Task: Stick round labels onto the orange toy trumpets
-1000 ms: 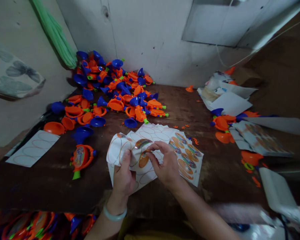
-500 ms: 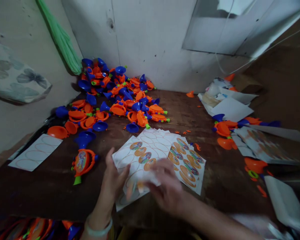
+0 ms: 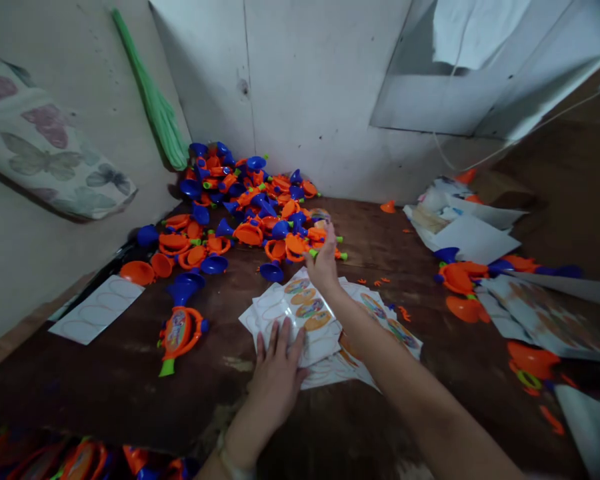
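My left hand [image 3: 280,363] lies flat with fingers spread on a sheet of oval stickers [image 3: 314,343], near its lower left part. Several orange stickers remain on that sheet beside bare oval outlines. More sticker sheets [image 3: 405,333] lie fanned out beneath and to the right. My right hand [image 3: 325,263] reaches over the sheets to the front of a pile of orange and blue toy trumpets [image 3: 250,233]. A pale oval sticker [image 3: 320,215] shows at its fingertips, somewhat blurred. The hand partly covers the nearest trumpets, and its grip is partly hidden.
A single toy trumpet [image 3: 180,330] with an oval label lies at the left, near a used sticker backing [image 3: 97,310]. Papers [image 3: 473,220], more toy parts [image 3: 457,277] and a stack of sheets [image 3: 545,317] are at the right. Wall [image 3: 325,100] stands behind.
My right hand has moved from the sheets forward to the trumpet pile. My left hand has gone from raised beside the sheets to flat on them. The view has shifted somewhat.
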`<state>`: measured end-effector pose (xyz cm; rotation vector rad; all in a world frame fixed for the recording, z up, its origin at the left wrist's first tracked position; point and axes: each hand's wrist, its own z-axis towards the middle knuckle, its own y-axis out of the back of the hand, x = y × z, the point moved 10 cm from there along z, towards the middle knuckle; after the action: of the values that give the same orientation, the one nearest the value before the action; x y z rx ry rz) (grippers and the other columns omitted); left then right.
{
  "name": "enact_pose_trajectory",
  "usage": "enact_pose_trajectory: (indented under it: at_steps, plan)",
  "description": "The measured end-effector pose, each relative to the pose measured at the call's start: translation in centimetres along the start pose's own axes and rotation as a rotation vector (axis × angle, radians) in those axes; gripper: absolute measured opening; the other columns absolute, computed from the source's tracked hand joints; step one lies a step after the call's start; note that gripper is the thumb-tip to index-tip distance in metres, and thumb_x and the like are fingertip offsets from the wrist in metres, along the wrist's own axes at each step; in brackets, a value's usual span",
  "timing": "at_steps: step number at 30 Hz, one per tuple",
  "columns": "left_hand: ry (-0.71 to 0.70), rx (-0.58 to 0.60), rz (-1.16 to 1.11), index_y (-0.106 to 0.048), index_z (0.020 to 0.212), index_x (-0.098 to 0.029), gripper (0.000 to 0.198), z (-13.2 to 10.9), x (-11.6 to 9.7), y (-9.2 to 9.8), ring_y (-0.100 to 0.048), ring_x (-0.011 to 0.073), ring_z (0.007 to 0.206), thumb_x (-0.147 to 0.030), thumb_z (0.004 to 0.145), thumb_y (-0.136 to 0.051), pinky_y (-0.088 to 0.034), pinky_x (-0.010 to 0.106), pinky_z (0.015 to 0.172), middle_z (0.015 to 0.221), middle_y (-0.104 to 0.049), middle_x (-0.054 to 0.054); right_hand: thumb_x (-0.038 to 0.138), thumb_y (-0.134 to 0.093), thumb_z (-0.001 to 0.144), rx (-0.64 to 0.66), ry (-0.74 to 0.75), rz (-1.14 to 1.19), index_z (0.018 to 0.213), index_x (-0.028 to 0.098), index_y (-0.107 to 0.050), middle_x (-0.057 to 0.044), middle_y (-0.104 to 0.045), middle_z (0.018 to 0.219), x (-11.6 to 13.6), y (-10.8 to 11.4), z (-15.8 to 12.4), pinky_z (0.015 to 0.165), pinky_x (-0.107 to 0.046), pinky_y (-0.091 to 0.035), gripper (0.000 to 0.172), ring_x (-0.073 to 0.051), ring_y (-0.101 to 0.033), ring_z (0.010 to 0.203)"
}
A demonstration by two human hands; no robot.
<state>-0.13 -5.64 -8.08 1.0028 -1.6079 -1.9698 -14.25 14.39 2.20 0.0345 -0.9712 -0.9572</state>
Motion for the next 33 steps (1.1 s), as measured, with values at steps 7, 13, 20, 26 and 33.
enact_pose_trajectory:
  at_steps: [7, 13, 20, 26, 33]
  plan:
    - [0.017, -0.17, -0.439, -0.064, 0.159, -0.018, 0.066, 1.1, 1.0, 3.5, -0.035, 0.0496, 0.168, -0.025, 0.095, -0.077, -0.03, 0.081, 0.13, 0.174, -0.05, 0.023, 0.019, -0.055, 0.094, -0.156, -0.021, 0.075, 0.178, 0.024, 0.016, -0.026, -0.04, 0.174, -0.3, 8.5, 0.1, 0.097, -0.046, -0.069, 0.109, -0.027, -0.073, 0.124]
    - [0.259, -0.237, -1.624, -0.071, 0.15, -0.023, 0.068, 0.2, 1.9, 4.7, -0.074, 0.0385, 0.137, -0.06, 0.093, -0.082, -0.059, 0.057, 0.118, 0.151, -0.074, 0.02, 0.029, -0.068, 0.104, -0.022, -0.038, 0.445, 0.177, 0.049, 0.005, -0.013, -0.038, 0.18, 6.8, 11.3, -7.1, 0.071, -0.026, -0.066, 0.105, -0.013, -0.073, 0.09]
    - [0.384, -0.572, -1.781, -0.068, 0.151, -0.03, 0.061, -1.7, 2.0, 8.3, -0.08, 0.0333, 0.125, -0.057, 0.097, -0.078, -0.068, 0.048, 0.105, 0.144, -0.078, 0.014, 0.027, -0.077, 0.102, -0.078, -0.011, 0.374, 0.176, 0.044, -0.014, -0.01, -0.068, 0.147, 11.6, 13.7, -10.5, 0.103, -0.046, -0.066, 0.099, -0.023, -0.073, 0.122]
    - [0.266, -0.644, -1.663, -0.066, 0.143, -0.034, 0.051, -3.0, 2.2, 8.7, -0.075, 0.0342, 0.133, -0.049, 0.097, -0.081, -0.064, 0.052, 0.111, 0.151, -0.073, 0.012, 0.013, -0.072, 0.102, -0.095, -0.054, 0.505, 0.172, 0.048, -0.024, 0.0, -0.069, 0.106, 15.7, 13.3, -11.0, 0.086, -0.038, -0.071, 0.092, -0.02, -0.073, 0.095]
    - [-0.004, -0.785, -1.488, -0.069, 0.122, -0.03, 0.051, -3.2, 1.3, 11.4, -0.073, 0.0361, 0.135, -0.057, 0.086, -0.092, -0.058, 0.054, 0.116, 0.142, -0.073, 0.01, 0.004, -0.073, 0.095, -0.113, -0.097, 0.618, 0.169, 0.053, -0.028, 0.001, -0.06, 0.113, 17.2, 10.8, -12.5, 0.08, -0.025, -0.068, 0.099, -0.014, -0.067, 0.093]
